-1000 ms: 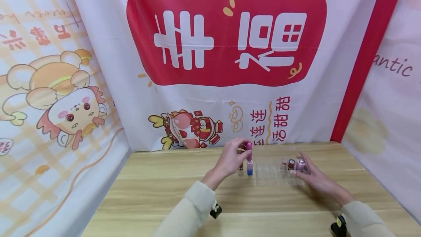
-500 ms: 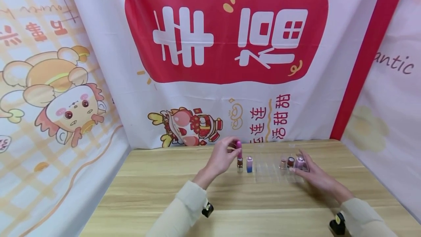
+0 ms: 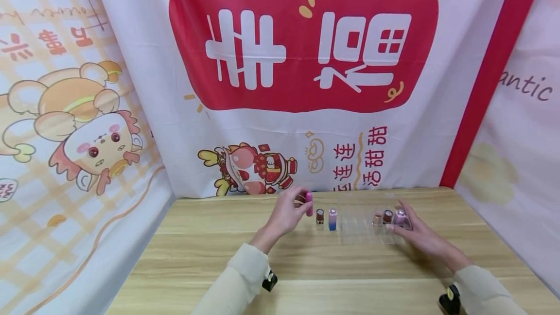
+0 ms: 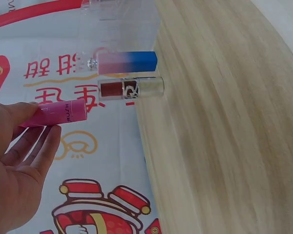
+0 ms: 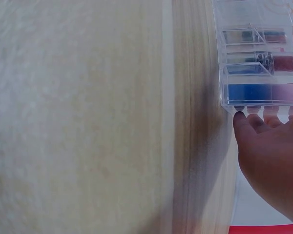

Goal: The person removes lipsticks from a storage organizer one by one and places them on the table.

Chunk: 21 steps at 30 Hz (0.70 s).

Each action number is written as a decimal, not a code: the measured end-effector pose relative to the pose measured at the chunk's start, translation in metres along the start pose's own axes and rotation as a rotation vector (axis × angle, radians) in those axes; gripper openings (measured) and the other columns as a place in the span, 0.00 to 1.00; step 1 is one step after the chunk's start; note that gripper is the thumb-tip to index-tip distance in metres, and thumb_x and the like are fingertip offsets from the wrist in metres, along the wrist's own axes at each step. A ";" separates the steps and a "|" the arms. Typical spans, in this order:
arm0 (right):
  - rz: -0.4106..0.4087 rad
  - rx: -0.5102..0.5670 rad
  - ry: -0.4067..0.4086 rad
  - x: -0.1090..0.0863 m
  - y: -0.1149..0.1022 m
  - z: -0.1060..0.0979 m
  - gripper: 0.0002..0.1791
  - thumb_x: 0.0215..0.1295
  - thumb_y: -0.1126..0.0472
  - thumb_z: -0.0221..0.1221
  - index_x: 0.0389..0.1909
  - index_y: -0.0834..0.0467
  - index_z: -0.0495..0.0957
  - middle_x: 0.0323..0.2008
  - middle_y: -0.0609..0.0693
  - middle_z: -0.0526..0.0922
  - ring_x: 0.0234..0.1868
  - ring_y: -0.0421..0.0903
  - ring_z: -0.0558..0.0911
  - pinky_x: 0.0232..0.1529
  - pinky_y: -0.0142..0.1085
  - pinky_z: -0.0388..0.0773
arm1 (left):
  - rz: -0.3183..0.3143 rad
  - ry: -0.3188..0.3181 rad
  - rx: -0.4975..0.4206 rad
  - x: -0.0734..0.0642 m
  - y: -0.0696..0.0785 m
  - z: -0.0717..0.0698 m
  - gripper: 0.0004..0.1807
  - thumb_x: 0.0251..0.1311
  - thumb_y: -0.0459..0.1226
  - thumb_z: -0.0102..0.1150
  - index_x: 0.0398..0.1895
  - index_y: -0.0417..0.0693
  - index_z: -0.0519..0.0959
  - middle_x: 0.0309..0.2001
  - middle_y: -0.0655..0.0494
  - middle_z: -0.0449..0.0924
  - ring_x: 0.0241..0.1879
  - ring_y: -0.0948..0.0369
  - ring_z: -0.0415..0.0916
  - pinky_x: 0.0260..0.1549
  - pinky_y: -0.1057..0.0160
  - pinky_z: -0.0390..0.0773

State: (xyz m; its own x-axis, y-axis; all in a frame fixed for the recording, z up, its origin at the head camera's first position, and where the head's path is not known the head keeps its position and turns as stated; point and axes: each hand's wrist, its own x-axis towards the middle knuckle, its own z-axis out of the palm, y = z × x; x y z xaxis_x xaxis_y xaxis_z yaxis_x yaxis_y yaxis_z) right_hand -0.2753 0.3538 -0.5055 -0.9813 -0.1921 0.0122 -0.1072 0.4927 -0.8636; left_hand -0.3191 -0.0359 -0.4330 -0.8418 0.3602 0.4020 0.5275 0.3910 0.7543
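Note:
My left hand [image 3: 282, 215] pinches a bright pink lipstick tube [image 4: 63, 113] between thumb and fingers. In the left wrist view its lower end hangs above the table. Just right of it stand a clear tube with a dark red cap [image 3: 320, 216] and a pink-to-blue lipstick [image 3: 332, 220], both upright. My right hand [image 3: 422, 235] grips the right end of a clear plastic lipstick organizer [image 3: 358, 239]. Inside that end, several lipsticks stand in slots, among them a blue-and-pink one [image 5: 263, 92] and a red-capped clear one [image 5: 284, 63].
The wood-grain table [image 3: 306, 276] ends at a white printed cloth [image 3: 245, 125] hanging behind. More printed cloths [image 3: 87, 125] enclose the left and right sides. The organizer's left slots show no lipsticks.
My left hand has carried the pink tube leftward, from above the pink-to-blue lipstick past the red-capped tube to its left. The right hand stays on the organizer.

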 end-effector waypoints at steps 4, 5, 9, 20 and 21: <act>-0.005 0.002 0.008 0.000 0.000 -0.001 0.56 0.75 0.48 0.59 0.82 0.50 0.25 0.78 0.72 0.38 0.75 0.78 0.40 0.67 0.78 0.37 | -0.017 -0.008 -0.007 -0.001 -0.005 -0.001 0.08 0.64 0.26 0.65 0.42 0.45 0.80 0.40 0.52 0.81 0.41 0.60 0.82 0.40 0.71 0.85; -0.006 0.001 0.007 0.000 0.001 -0.001 0.55 0.75 0.48 0.59 0.82 0.50 0.25 0.78 0.72 0.38 0.75 0.78 0.40 0.67 0.78 0.37 | -0.022 -0.011 -0.007 -0.001 -0.006 -0.001 0.08 0.64 0.25 0.65 0.41 0.44 0.80 0.39 0.51 0.81 0.41 0.59 0.82 0.41 0.71 0.85; -0.001 -0.009 0.001 0.001 0.003 -0.001 0.55 0.75 0.47 0.59 0.82 0.50 0.25 0.79 0.72 0.38 0.75 0.78 0.41 0.67 0.78 0.39 | -0.037 -0.026 0.011 -0.003 -0.012 0.000 0.06 0.64 0.26 0.65 0.41 0.41 0.80 0.38 0.50 0.83 0.40 0.59 0.83 0.42 0.70 0.85; 0.020 -0.012 -0.001 0.001 0.001 -0.001 0.55 0.75 0.46 0.58 0.82 0.49 0.26 0.79 0.71 0.37 0.76 0.78 0.39 0.67 0.78 0.38 | -0.057 -0.056 0.051 -0.002 -0.023 0.003 0.09 0.61 0.24 0.66 0.41 0.44 0.82 0.37 0.52 0.84 0.41 0.57 0.85 0.42 0.69 0.85; 0.019 -0.014 -0.001 0.001 0.001 -0.001 0.55 0.75 0.46 0.59 0.82 0.49 0.26 0.79 0.71 0.37 0.76 0.78 0.39 0.67 0.78 0.38 | -0.056 -0.057 0.058 -0.002 -0.023 0.003 0.09 0.61 0.24 0.66 0.41 0.44 0.82 0.37 0.52 0.84 0.41 0.57 0.86 0.42 0.69 0.85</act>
State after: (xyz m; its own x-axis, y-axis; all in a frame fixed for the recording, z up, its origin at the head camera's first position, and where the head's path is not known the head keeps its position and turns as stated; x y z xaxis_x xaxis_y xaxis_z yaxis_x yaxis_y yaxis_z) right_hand -0.2765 0.3550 -0.5057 -0.9831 -0.1832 -0.0048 -0.0905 0.5081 -0.8565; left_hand -0.3292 -0.0437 -0.4530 -0.8631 0.3837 0.3284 0.4869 0.4593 0.7430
